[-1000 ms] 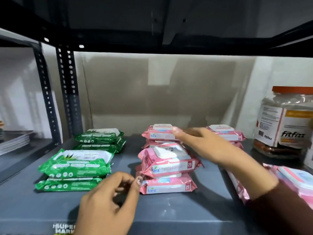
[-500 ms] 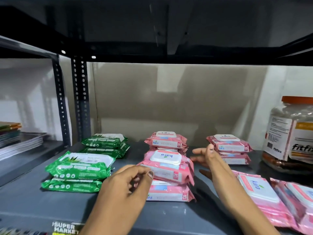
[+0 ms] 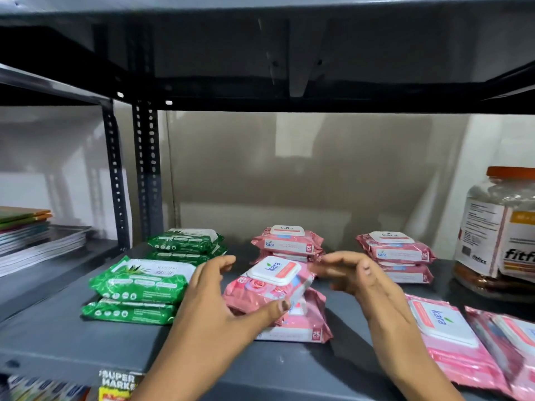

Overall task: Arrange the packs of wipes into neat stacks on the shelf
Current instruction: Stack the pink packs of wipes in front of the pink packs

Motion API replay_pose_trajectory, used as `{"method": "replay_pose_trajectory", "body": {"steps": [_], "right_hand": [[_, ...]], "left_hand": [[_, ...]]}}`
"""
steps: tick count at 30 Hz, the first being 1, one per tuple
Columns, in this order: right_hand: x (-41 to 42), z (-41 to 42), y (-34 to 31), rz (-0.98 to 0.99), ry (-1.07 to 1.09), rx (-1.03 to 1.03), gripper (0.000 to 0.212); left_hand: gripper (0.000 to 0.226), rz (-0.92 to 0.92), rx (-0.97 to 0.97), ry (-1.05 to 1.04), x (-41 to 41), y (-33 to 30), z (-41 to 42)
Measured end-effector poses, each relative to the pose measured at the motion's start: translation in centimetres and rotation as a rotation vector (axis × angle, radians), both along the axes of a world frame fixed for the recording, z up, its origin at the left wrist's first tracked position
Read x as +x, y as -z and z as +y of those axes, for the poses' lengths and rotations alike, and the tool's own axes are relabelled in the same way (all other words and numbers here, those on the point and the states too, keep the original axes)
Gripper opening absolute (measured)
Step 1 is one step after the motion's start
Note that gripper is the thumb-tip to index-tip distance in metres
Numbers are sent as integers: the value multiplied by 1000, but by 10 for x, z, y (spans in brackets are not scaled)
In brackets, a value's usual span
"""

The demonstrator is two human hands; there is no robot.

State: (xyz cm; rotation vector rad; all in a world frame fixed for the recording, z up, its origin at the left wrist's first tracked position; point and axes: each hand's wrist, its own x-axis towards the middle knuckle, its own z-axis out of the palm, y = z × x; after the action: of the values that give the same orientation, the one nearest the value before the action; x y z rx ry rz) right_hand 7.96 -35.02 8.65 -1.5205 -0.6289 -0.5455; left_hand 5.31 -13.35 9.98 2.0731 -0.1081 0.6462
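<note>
while half a second ago the top pack sat roughly square on the near pink stack, your left hand point(image 3: 220, 311) now has that top pink pack point(image 3: 270, 285) skewed, its white lid turned toward the far right and its left end lifted off the pack below. your left thumb presses its near edge and the fingers curl round its far left end, so that hand is grasping the pack. your right hand point(image 3: 362, 282) has come in from beside the far right stack and now hovers at the pack's right end, fingers spread and loosely curved, holding nothing; whether its fingertips touch the wrapper i cannot tell.

you are mid-adjustment on the near middle stack, whose bottom pink pack point(image 3: 301, 325) lies flat on the grey shelf point(image 3: 72, 342). the pack looks soft and slippery, so squaring it probably needs both hands pressing its ends.

4 stacks already look tidy: 2 green stacks point(image 3: 139, 287) at the left, near and far, the far pink stack point(image 3: 288, 243) behind your hands, and the right pink stack point(image 3: 396, 256). the loose pink packs point(image 3: 445, 337) lying flat and overlapping at the near right are not yet stacked, so a fair part of the job remains. the jar point(image 3: 500, 227) at the far right stands clear of all this.
</note>
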Motion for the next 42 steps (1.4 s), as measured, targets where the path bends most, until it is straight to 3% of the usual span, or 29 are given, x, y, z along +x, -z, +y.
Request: {"method": "replay_pose_trajectory", "body": {"steps": [4, 6, 8, 9, 10, 12, 14, 16, 19, 23, 29, 34, 42], "right_hand": [[14, 2, -2, 198, 17, -19, 75], [18, 2, -7, 283, -54, -34, 80], [8, 0, -7, 291, -212, -23, 74], [7, 4, -11, 300, -226, -11, 72], [10, 5, -11, 295, -202, -12, 70], [19, 4, -6, 305, -120, 61, 70], [24, 1, -4, 279, -59, 144, 90], [28, -4, 0, 240, -64, 168, 95], [25, -2, 1, 214, -76, 164, 67], [15, 0, 3, 232, 56, 43, 21], [4, 6, 2, 380, -13, -158, 38], [2, 7, 1, 342, 40, -75, 23], [3, 5, 3, 268, 68, -106, 21]], "left_hand": [[76, -58, -390, 17, -18, 14, 2], [63, 54, -621, 134, -20, 14, 4], [68, 180, -687, 271, -22, 1, -2], [70, 205, -622, 408, -28, 4, 1], [56, 231, -533, 504, -32, 5, 5], [43, 226, -510, 418, -38, -12, 11], [46, 225, -381, 357, -34, -18, 13], [71, 226, -340, 484, -21, -5, 9], [75, 313, -467, 332, -4, -9, 4], [82, 346, -550, 418, 2, -10, 3], [49, 324, -440, 372, 5, -6, 1], [29, 255, -381, 392, 13, -4, 4], [45, 251, -306, 395, 27, -3, 10]]}}
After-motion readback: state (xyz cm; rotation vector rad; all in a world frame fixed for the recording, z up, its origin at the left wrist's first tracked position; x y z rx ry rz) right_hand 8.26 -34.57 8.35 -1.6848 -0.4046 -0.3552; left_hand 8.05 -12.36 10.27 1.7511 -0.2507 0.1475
